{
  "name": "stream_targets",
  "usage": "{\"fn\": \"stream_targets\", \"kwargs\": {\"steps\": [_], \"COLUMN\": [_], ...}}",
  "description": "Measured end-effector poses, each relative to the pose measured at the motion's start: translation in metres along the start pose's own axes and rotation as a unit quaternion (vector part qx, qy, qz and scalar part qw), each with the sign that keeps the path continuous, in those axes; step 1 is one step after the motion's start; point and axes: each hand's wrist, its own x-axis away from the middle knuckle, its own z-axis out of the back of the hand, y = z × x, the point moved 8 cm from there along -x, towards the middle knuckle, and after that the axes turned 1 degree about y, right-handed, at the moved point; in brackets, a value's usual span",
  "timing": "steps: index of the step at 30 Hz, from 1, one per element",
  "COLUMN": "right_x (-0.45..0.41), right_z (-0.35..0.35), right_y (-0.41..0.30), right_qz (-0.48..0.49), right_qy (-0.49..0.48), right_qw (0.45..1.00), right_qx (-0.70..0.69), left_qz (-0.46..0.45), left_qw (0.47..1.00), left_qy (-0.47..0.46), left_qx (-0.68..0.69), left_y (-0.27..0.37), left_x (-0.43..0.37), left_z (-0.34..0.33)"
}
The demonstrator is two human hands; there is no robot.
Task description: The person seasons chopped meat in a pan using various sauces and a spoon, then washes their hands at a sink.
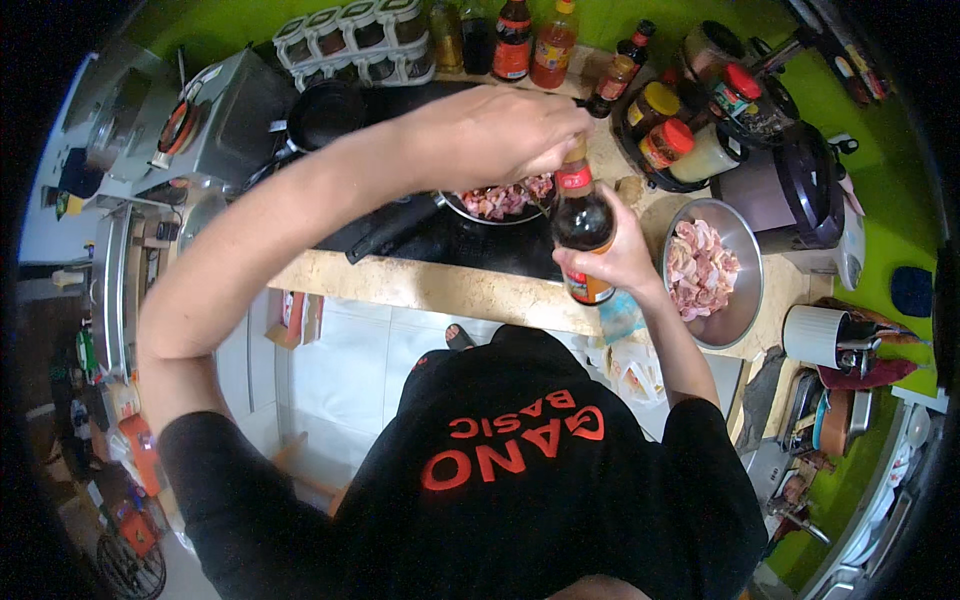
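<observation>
My right hand (616,244) grips the body of a dark glass sauce bottle (583,217), which has a red neck band and an orange label. My left hand (551,131) reaches across from the left, its fingers closed around the bottle's top; whether the cap is on is hidden. Behind the bottle and under my left forearm, a frying pan (491,221) with pieces of raw meat (499,201) sits on the black cooktop (465,244). To the right of my right hand, a steel bowl (739,319) holds more raw meat pieces (701,270).
Sauce bottles (512,45) and a spice rack (352,41) stand along the green wall. Lidded jars (667,142) crowd the back right beside a dark rice cooker (780,187). Another black pan (326,116) is at the back left. The stone counter edge (360,285) runs before me.
</observation>
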Motion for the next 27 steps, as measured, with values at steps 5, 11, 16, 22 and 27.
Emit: {"fn": "stream_targets", "kwargs": {"steps": [5, 11, 16, 22, 27], "right_x": [0.004, 0.005, 0.006, 0.011, 0.007], "right_z": [0.016, 0.023, 0.015, 0.006, -0.008], "right_y": [-0.011, -0.008, -0.006, 0.012, 0.002], "right_qz": [-0.010, -0.001, 0.014, -0.004, -0.013], "right_qy": [0.024, 0.039, 0.039, 0.024, -0.036], "right_qw": [0.999, 0.999, 0.999, 0.999, 0.998], "right_qx": [0.042, 0.038, 0.003, -0.041, -0.047], "left_qz": [-0.018, -0.063, -0.033, -0.041, 0.117], "left_qw": [0.992, 0.996, 0.997, 0.998, 0.943], "left_qy": [-0.078, -0.021, -0.024, 0.044, -0.030], "left_qx": [-0.097, -0.063, -0.063, -0.029, 0.310], "left_y": [0.010, 0.016, 0.009, -0.012, -0.044], "left_x": [-0.021, -0.037, -0.037, -0.035, -0.015], "left_z": [-0.003, -0.001, -0.009, -0.007, -0.013]}}
